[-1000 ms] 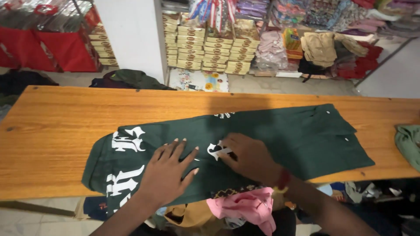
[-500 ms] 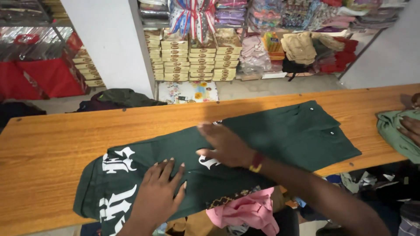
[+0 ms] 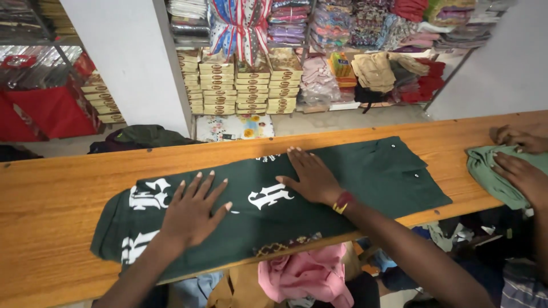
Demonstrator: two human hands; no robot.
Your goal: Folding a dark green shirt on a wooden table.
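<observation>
Dark green garment [image 3: 365,171] with white lettering lies flat across frame centre on the wooden table [image 3: 51,211]. Since half a second ago, the left hand [image 3: 191,211] has slid upward, the right hand [image 3: 311,177] rightward; both press open-palmed, fingers spread, smoothing progressing

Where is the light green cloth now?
In the head view, the light green cloth lies at the right end of the wooden table, under another person's hands, right of the dark green garment.
</observation>
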